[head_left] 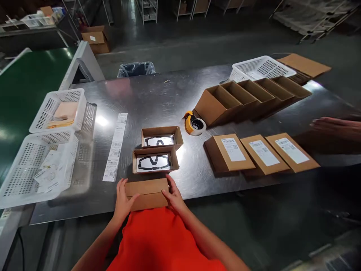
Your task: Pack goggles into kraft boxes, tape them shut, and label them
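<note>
Both hands clasp a closed cardboard box (146, 193) at the near edge of the steel table (158, 98): left hand (123, 199) flat against its left end, fingers up, right hand (174, 195) pressing its right end. Just beyond the box sit two open boxes (156, 161) holding black frames; a tape roll (194, 124) lies farther right.

steel table (158, 94), dark floor (197, 34), shelving (148, 9)

brown box (146, 192); white baskets (58, 109); yellow tape (194, 123)
</note>
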{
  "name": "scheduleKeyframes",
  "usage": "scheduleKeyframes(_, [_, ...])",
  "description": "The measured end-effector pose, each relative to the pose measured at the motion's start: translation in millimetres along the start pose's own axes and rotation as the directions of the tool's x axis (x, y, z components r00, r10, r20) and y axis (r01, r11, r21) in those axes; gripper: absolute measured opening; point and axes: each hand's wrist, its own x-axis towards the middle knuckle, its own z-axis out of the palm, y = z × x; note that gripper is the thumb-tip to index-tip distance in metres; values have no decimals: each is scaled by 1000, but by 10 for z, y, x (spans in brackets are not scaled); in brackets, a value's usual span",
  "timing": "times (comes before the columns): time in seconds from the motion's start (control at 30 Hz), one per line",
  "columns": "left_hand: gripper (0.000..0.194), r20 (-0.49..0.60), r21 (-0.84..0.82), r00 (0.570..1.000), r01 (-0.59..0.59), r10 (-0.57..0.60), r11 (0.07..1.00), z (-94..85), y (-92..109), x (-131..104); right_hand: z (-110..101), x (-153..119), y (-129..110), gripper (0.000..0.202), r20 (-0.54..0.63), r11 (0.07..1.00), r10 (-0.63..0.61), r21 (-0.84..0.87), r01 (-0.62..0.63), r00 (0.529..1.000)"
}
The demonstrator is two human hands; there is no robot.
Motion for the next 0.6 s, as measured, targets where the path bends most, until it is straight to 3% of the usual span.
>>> scheduleKeyframes(0.03, [58,0,53,1000,-20,20,998,-7,16,-31,26,-1,4,69,4,998,18,67,-18,1000])
scheduleKeyframes(0.1, [56,73,196,983,-179,168,964,-37,58,-59,91,24,23,71,-5,989,29,143,-28,1000])
scheduleKeyframes(0.2, [74,253,306,877,-474,409,826,-93,77,-48,182,68,80,65,-68,996,-14,85,19,998])
scheduleKeyframes(0.3, [84,314,326,810,-583,496,745,-118,2,-30,104,45,80,61,-47,994,-96,-64,93,994])
scheduleKeyframes(0.4, [77,293,356,779,-627,555,693,-85,-122,-10,-301,7,-150,43,-34,930,-202,-320,181,979])
scheduleKeyframes(0.47, [75,259,373,751,-657,607,655,-47,-193,4,-726,88,-476,31,-161,842,-289,-512,171,944])
scheduleKeyframes(0.57, [69,223,400,738,-665,637,631,7,-256,4,-1387,592,-1088,30,-366,665,-406,-747,-5,837])
scheduleKeyframes(0.6, [66,213,412,740,-660,638,628,24,-269,-4,-1560,870,-1269,31,-369,641,-411,-767,-23,834])
